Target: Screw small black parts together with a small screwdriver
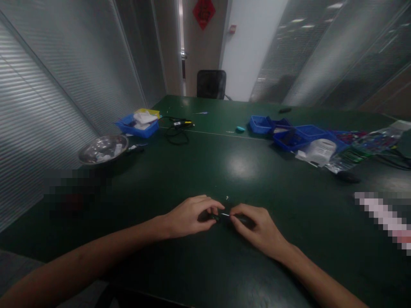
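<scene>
Okay, green surface (192, 171), glossy, pale seam across its far part, glare patch past the hands. Clock read from the dark piece (214, 217), low centre, at the left hand (189, 217). Room: blinds (19, 107) along 9 to 10, door (205, 51) with red sign (204, 13) at 12, chair (211, 84) before it past the far edge, white wall (250, 51) nearer 1, glass panels (321, 51) 1 to 2.

Around: steel bowl (103, 149) at 10, white scraps inside. Blue tray (146, 131) just short of 11, white paper in it. Cabled device (183, 123) at 11. Teal item (240, 128) between 12 and 1. Blue trays (260, 125) clustered from 1 towards 2; white cover (321, 152) and clear bottle (369, 143) by them at 2. Pixelated patches at 3 and 9, contents unreadable.

Left hand: fingers curled on the dark piece, covering most of it. Right hand (258, 222) pinches a slim tool (225, 214), shaft towards 9; contact with piece can't be told. White crumb (227, 197) just beyond, near 1.
</scene>
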